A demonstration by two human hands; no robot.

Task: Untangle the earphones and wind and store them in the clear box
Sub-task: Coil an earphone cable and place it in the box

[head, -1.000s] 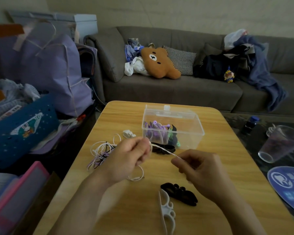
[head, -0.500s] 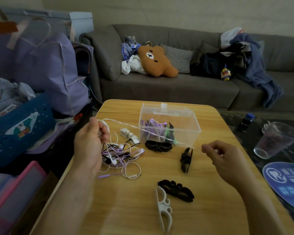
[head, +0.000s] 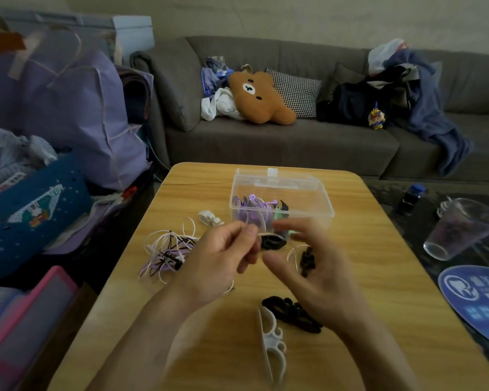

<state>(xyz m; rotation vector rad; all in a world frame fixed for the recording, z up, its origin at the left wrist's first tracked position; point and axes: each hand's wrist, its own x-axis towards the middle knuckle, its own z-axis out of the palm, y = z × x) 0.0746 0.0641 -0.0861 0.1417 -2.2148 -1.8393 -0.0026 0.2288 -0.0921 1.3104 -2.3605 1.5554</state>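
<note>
Head view, the only one I have: half a second ago the hands were spread wide, stretching a white earphone cord taut across the table; now they are back together at the centre, just in front of the clear box (head: 283, 198). The left hand (head: 223, 258) has its thumb and forefinger pinched on the white cord (head: 292, 249), a pale end showing at the fingertips. The right hand (head: 308, 266) is smeared by motion, fingers loosely spread, with a loop of that cord trailing at its 12 o'clock; whether it grips the cord I cannot tell.

I read this as the freed cord being gathered for winding. The tangled earphones (head: 167, 252), white, purple and black, lie on the wooden table (head: 364, 277) at 9 o'clock from the left hand, so untangling is far from done. The box at 12 o'clock already holds purple earphones (head: 251, 210) on winders. A white cord winder (head: 271, 345) and a black cord winder (head: 291, 311) wait at 6 o'clock, another black one (head: 307, 261) near the right fingers, and a small white winder (head: 209, 217) sits at 9 o'clock from the box. I judge that a winder must come to hand next.
</note>
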